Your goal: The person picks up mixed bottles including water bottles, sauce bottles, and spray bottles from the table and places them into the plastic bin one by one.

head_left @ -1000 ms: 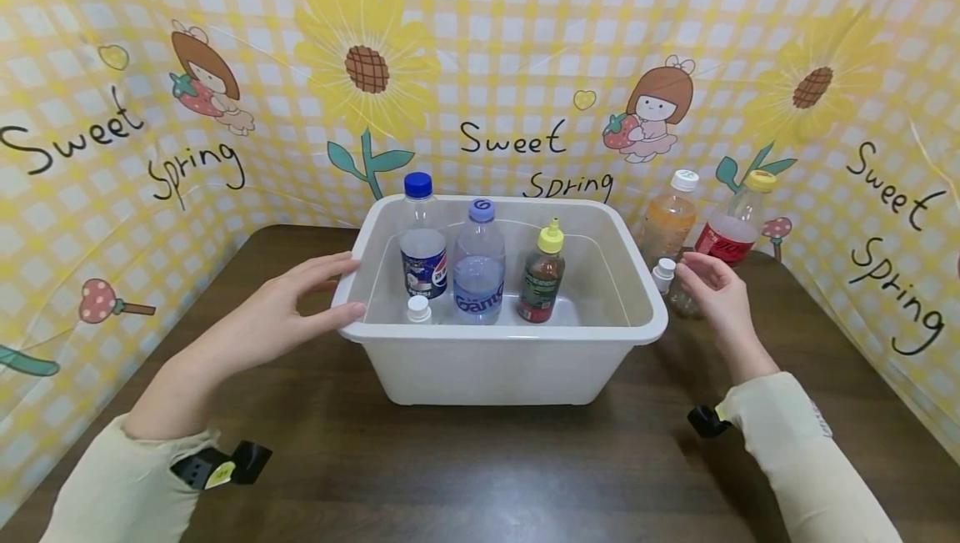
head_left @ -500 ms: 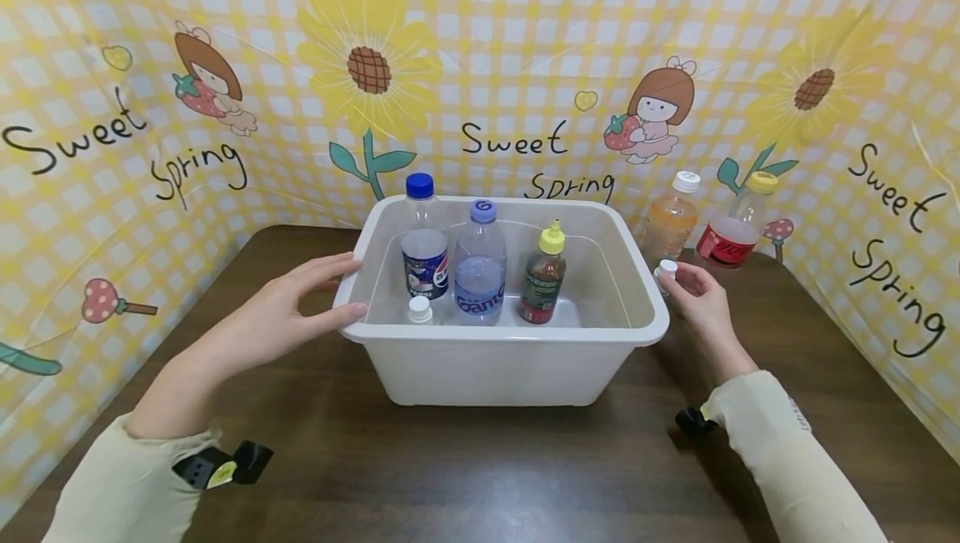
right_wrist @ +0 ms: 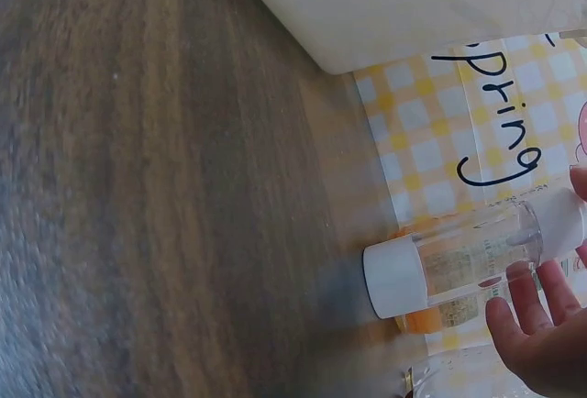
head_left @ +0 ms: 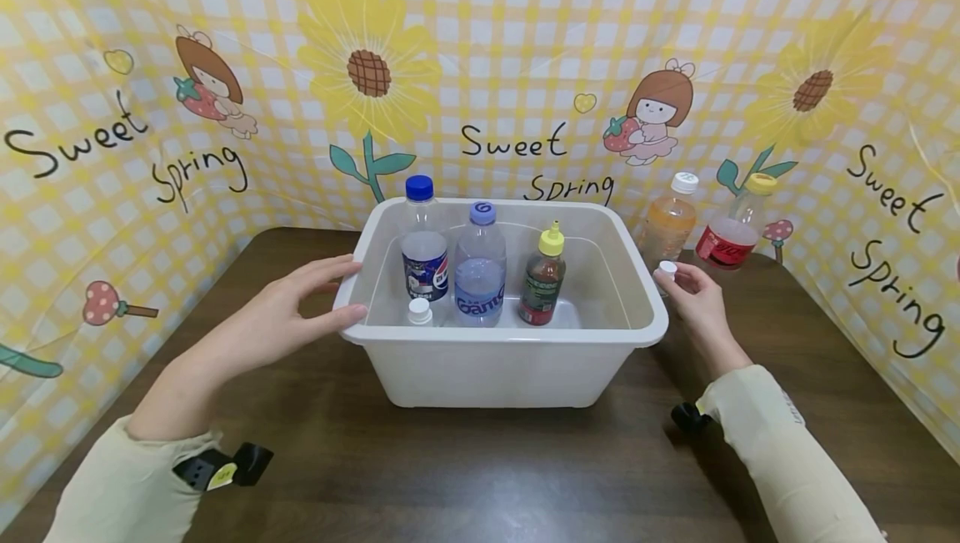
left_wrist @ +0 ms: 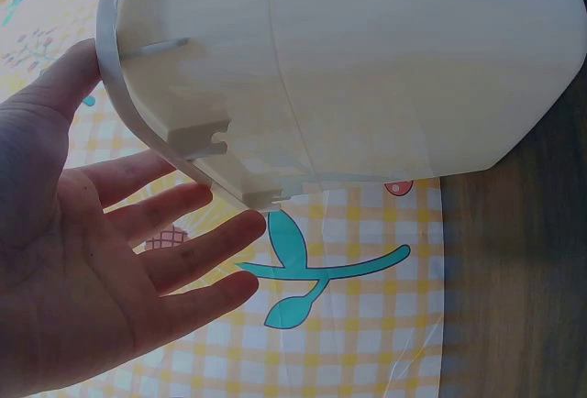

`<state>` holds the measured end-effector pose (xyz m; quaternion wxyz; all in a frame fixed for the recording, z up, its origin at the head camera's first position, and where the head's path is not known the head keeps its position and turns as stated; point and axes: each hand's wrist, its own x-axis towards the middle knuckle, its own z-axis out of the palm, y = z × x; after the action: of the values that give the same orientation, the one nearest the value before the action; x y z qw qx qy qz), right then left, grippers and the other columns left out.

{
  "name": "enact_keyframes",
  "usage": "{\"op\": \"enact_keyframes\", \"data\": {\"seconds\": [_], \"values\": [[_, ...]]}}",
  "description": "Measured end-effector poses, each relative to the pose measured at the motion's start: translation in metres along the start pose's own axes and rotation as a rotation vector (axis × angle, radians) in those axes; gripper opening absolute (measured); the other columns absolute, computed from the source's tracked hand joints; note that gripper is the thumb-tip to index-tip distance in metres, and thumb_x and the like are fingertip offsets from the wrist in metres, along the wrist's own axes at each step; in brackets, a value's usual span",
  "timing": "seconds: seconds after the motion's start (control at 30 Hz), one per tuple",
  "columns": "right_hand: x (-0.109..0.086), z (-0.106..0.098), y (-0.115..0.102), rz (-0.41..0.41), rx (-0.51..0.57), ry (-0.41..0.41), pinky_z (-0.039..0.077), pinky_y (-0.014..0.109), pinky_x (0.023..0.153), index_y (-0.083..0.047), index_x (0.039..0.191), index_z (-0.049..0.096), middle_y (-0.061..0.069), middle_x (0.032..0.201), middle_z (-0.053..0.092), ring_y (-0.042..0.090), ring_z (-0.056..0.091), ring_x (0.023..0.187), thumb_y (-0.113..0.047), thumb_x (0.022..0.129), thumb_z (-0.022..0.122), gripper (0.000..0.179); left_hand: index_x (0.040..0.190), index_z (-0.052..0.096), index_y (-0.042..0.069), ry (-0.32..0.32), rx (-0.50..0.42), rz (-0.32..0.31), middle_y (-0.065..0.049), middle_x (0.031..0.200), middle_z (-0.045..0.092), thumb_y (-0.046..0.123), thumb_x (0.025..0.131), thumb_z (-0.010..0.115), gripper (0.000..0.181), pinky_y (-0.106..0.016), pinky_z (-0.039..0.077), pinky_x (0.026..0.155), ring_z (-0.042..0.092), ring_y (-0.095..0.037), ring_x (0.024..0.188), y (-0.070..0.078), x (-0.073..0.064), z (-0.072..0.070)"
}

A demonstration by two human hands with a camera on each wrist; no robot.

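Note:
My left hand [head_left: 277,305] rests at the left rim of a white plastic tub [head_left: 495,368], its fingers fairly straight. In the left wrist view the thumb touches the rim while the other fingers spread loosely by the outer wall. To the right of the tub, my right hand [head_left: 697,301] grips a small clear bottle [right_wrist: 468,256] near its white cap [head_left: 667,268]. That bottle has a white base [right_wrist: 394,279]. Inside the tub stand a Pepsi bottle [head_left: 425,263], a pale blue bottle [head_left: 480,280], a dark sauce bottle [head_left: 542,289] and a white-capped container [head_left: 420,311].
Behind my right hand stand an orange drink bottle [head_left: 669,226] with a white cap and a red-labelled bottle [head_left: 727,241] with a yellow cap. The dark wooden table [head_left: 480,476] is backed by a yellow checked cloth [head_left: 495,67].
My right hand has moved slightly left and its fingers have closed on the white-capped small bottle. The left hand stays at the tub's rim.

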<state>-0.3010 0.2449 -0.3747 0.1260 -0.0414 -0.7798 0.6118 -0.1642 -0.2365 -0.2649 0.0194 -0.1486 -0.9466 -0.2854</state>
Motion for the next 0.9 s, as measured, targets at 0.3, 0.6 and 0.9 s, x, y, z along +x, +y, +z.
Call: {"op": "enact_keyframes", "data": {"seconds": [0.3,0.6,0.9], "values": [[0.000,-0.003,-0.002,0.014,0.028,-0.024,0.046,0.011,0.065,-0.026,0.096,0.057,-0.028,0.076,0.058,-0.010,0.055,0.071,-0.022,0.087,0.066,0.014,0.142,0.039,0.015,-0.001,-0.006,-0.001,-0.012,0.150,0.033,0.044,0.090,0.058,0.063,-0.057,0.044,0.091,0.044,-0.035,0.125,0.001,0.000,0.000],[-0.002,-0.007,-0.012,-0.009,-0.021,-0.034,0.046,0.010,0.066,-0.034,0.095,0.056,-0.030,0.080,0.056,-0.011,0.054,0.076,-0.030,0.086,0.066,0.014,0.142,0.039,0.014,0.004,0.001,0.003,-0.013,0.150,0.033,0.044,0.090,0.058,0.063,-0.057,0.044,0.090,0.045,-0.036,0.124,0.000,0.000,0.000],[-0.008,-0.011,-0.024,-0.033,-0.040,-0.048,0.046,0.009,0.067,-0.033,0.097,0.057,-0.031,0.082,0.056,-0.011,0.053,0.081,-0.030,0.087,0.065,0.014,0.142,0.039,0.014,0.006,-0.001,0.002,-0.012,0.150,0.033,0.044,0.090,0.058,0.063,-0.057,0.045,0.090,0.045,-0.036,0.125,0.000,0.000,0.001]]}}
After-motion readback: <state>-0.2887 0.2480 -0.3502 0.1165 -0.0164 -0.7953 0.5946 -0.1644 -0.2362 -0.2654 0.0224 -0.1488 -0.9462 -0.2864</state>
